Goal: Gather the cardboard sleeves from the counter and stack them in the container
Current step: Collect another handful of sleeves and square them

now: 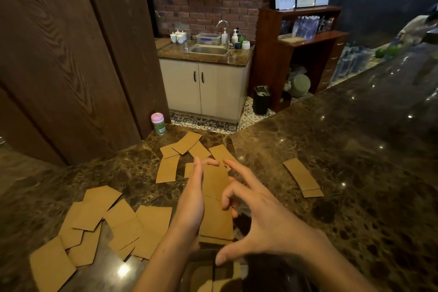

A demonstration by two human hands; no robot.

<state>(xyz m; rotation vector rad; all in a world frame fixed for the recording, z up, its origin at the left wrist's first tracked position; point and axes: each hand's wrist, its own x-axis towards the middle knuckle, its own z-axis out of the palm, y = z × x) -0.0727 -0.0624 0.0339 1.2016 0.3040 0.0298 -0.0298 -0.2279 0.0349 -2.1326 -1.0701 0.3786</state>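
While a stack of cardboard sleeves point(216, 216) is being gripped by the left hand point(192, 199), palm running along its left edge and fingertips hooked over the far end, the right hand point(263, 211) is being held wide open just to the right of it. Its fingers are being spread and loosely bent with nothing in them, and tbh it can't be told whether the tips are touching the stack's edge.

Right under both hands, a dark container point(241, 270) is being partly hidden by the wrists, with some sleeves already lying flat inside.

Plenty more are being left on the marble counter point(355, 173): a messy pile of loose sleeves point(102, 225) well left of the left hand, a scattered bunch point(184, 149) just past the fingertips, and a tidy little stack point(303, 178) off to the right of the right hand. A pink-lidded tin point(158, 124) is being shown far beyond the left hand.
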